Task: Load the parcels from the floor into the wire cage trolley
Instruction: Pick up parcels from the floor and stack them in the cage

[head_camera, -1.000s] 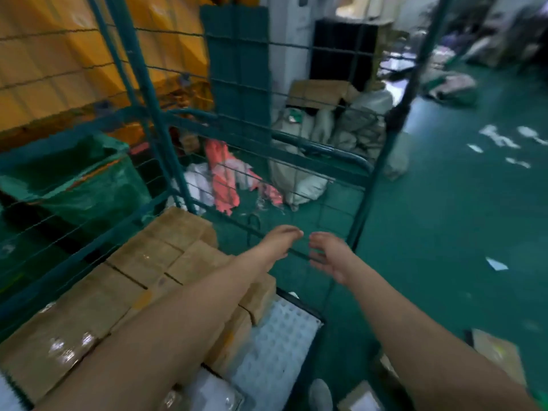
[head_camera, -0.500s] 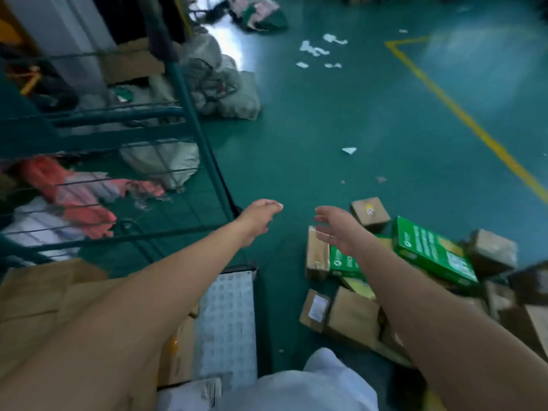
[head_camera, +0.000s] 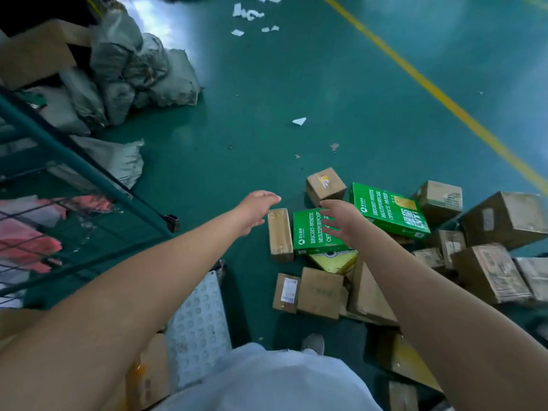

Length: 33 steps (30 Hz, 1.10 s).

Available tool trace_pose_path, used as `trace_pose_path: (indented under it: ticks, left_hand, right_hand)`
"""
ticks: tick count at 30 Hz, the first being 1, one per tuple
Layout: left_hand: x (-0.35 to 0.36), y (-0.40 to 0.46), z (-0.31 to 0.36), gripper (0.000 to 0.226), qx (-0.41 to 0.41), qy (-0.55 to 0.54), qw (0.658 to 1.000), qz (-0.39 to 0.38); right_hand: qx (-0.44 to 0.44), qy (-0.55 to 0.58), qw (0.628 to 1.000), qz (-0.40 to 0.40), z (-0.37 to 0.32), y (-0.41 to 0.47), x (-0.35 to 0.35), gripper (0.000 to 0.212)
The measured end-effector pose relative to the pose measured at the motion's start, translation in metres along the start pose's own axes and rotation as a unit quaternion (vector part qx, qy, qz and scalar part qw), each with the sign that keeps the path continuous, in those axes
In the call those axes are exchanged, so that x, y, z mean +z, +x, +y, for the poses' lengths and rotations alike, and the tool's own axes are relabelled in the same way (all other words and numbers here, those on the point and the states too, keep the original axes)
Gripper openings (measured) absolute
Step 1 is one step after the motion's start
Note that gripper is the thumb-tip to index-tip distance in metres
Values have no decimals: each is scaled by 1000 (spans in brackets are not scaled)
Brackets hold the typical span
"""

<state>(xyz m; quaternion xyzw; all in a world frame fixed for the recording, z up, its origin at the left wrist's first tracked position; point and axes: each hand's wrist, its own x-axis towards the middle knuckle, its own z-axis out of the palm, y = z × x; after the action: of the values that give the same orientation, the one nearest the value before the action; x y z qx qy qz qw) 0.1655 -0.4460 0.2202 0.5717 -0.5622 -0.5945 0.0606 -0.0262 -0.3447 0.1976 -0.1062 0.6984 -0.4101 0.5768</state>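
Parcels (head_camera: 320, 289) are seen in a loose heap on the green floor (head_camera: 296, 84), at the right side of the view, just beside the wire cage trolley (head_camera: 74, 170), whose frame and mesh stand at the left edge. Both arms are stretched out over the heap. The left hand (head_camera: 256, 210) is held above a narrow brown box (head_camera: 280, 234); its fingers are straight and close together, and nothing is held. It cannot be told if the box is touched. The right hand (head_camera: 341, 221) is held over a green box (head_camera: 311, 232), with the fingers spread wide and a little bent; nothing is gripped by it.

Two green boxes are counted. On the second green box (head_camera: 388, 210), which leans on other parcels, the words "BRIGHT-WHITE MULTIPURPOSE OFFICE PAPER" can be read; the same words are partly covered on the first one. One yellow box (head_camera: 333, 261) with a cartoon eye print is placed under the first green box. About a dozen brown cardboard parcels are counted, some cut by the edge of the view. A white label (head_camera: 289, 289) is stuck on one small parcel; its writing is too small to read.

Grey sacks (head_camera: 133, 69) are piled near the far corner of the trolley. A yellow line (head_camera: 430, 87) is painted across the floor, and several paper scraps (head_camera: 249, 14) are scattered there.
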Motion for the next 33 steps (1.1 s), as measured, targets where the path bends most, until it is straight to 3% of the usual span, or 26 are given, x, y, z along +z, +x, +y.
trace_pose_path:
  ticks: [4,9,13,19,33]
  left_hand:
    - [20,28,11,23,-13,29,999,-10]
    - [26,83,2,27,-48,70,996,-4]
    - [32,143,-26,24,-75,105,992,-5]
    - [35,263,-107,54,-137,143,980,-7]
    - [53,530,-330,79,-218,92,971,-36]
  right_hand:
    - [13,-22,1000,-4,2,32,-18,38]
    - [18,-63,998,3,18,93,-14,21]
    - [22,-105,994,-21,44,153,-1,24]
    - [66,-138,988,-34,107,266,27,27]
    - [106,-184,977,11,263,545,101,57]
